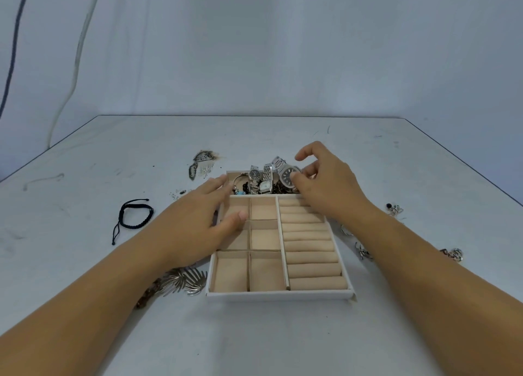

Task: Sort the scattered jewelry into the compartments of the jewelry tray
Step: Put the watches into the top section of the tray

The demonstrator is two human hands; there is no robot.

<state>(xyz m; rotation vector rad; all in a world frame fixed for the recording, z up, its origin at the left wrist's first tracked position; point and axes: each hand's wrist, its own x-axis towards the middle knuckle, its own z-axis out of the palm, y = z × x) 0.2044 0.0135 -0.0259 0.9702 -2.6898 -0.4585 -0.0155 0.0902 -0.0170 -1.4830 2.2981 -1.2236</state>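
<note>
Setting: pale wall is rising behind a scuffed white desk (254, 333), which is carrying everything.
Tray: white card tray (280, 295), lined in beige velvet, is sitting mid-desk.
Done: metal-link watches (266, 177) and beaded bracelets (240, 188) are crowding its far compartment.
Left to do: square compartments (266, 273) and padded ring rolls (311, 248) are standing empty; a braided black bracelet (135, 214), a silver leaf piece (184, 281) and small silver pieces (363, 251) are lying outside the tray; sorting is judged early.
Hands: left hand (198, 214) is resting flat, fingers spread, on the tray's left wall; right hand (325, 183) is seemingly pinching the dark-dial watch (286, 176).
</note>
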